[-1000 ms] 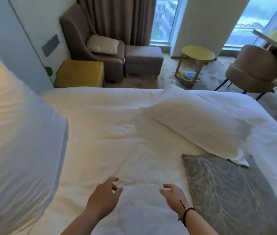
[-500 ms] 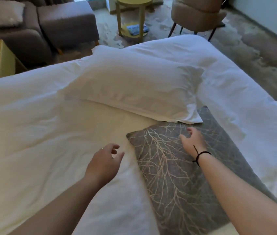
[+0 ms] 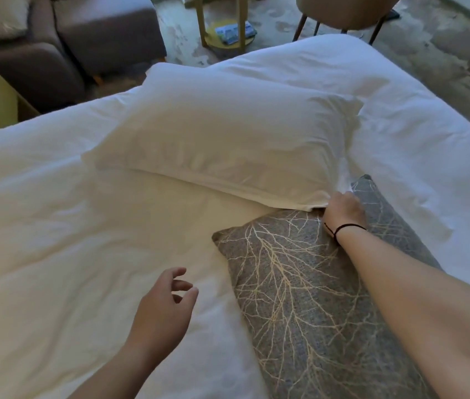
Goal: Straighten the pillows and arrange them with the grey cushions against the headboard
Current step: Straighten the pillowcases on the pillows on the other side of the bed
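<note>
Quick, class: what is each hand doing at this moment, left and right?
Left hand: open, fingers loosely curled, above the white duvet, holding nothing.
Right hand: closed on the near corner of the white pillow, over the grey cushion.

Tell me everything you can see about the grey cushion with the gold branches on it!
The grey cushion is a flat rectangle of woven-looking grey fabric with a thin gold branching pattern. It lies flat on the white bed cover, at an angle, its near end cut off by the frame. The white pillow overlaps its far edge. The right hand rests there at the pillow's corner, the forearm stretched over the cushion.
</note>
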